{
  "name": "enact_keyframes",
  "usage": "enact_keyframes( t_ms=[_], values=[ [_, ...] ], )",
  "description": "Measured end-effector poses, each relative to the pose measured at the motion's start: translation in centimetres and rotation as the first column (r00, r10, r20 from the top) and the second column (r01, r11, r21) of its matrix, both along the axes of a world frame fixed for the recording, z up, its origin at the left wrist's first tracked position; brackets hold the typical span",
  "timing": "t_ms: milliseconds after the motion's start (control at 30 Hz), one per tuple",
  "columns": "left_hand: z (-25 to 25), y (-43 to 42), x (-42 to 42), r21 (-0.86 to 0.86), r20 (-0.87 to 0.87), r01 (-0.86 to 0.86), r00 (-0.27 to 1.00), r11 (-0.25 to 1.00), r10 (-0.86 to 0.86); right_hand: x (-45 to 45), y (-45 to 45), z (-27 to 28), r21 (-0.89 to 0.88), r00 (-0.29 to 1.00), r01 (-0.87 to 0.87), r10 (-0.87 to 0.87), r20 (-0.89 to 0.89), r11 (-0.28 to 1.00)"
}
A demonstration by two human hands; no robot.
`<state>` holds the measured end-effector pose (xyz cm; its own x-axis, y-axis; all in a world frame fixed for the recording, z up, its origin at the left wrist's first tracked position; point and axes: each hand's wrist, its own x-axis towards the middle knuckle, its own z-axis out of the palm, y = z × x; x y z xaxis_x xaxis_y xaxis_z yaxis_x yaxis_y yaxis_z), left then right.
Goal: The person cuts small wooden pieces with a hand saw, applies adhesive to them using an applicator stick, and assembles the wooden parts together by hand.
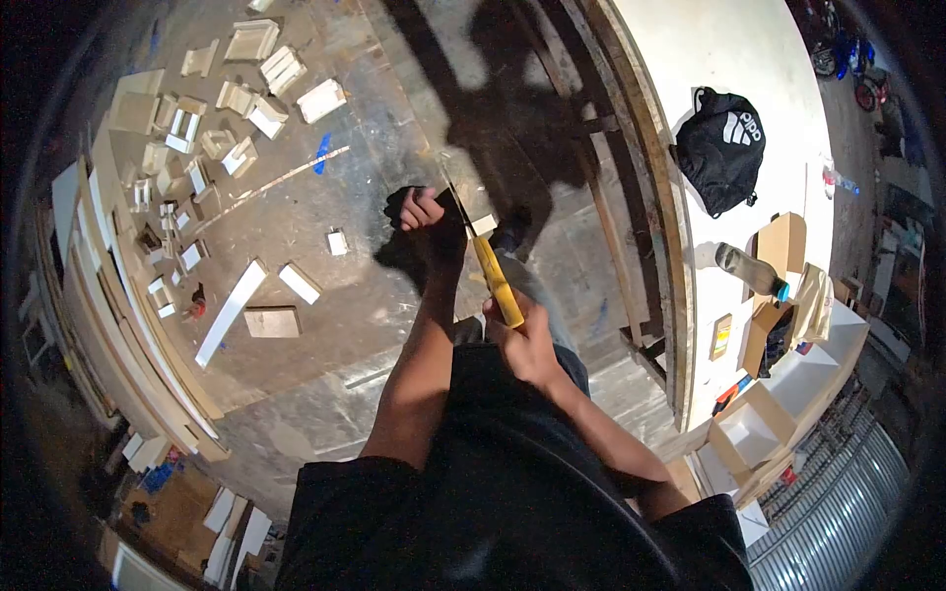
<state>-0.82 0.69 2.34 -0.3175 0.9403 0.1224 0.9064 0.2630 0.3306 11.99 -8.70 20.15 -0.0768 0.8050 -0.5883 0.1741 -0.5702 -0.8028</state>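
Observation:
A tool with a yellow body and a thin dark front end points away from me. My right hand is wrapped round its near end. To the left of the tool's thin end is my left hand, its fingers curled closed; whether they hold anything is hidden in deep shadow. A small pale block shows just right of the tool's front part. Farther left, a small white-topped piece lies on the brown surface.
Many small wooden pieces are scattered at the upper left, with a long white strip nearer. Long boards line the left edge. On the white table at right are a black bag, a bottle and a cardboard box.

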Motion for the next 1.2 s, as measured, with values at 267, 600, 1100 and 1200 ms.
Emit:
enact_keyframes(
  t_ms=[267, 600, 1100, 1200],
  values=[
    [0.2, 0.1, -0.3, 0.03, 0.083, -0.019, 0.996, 0.999, 0.016, -0.2, 1.9, 1.2, -0.147, 0.996, 0.087, -0.091, -0.017, 0.985],
    [-1.5, 0.3, -0.5, 0.032, -0.004, -0.008, 1.0, 0.999, 0.008, -0.2, 4.9, 0.0, -0.124, 0.987, 0.081, -0.063, 0.148, 0.989],
    [-1.4, -0.3, -0.3, 0.045, -0.069, -0.003, 0.998, 0.999, 0.006, -0.3, 4.7, 2.7, -0.091, 0.977, 0.032, -0.012, 0.213, 0.995],
    [-1.0, 0.4, 0.0, -0.008, -0.082, -0.009, 0.997, 1.0, 0.008, 0.6, 3.7, 3.7, -0.157, 0.986, -0.043, 0.068, 0.155, 0.987]
  ],
)
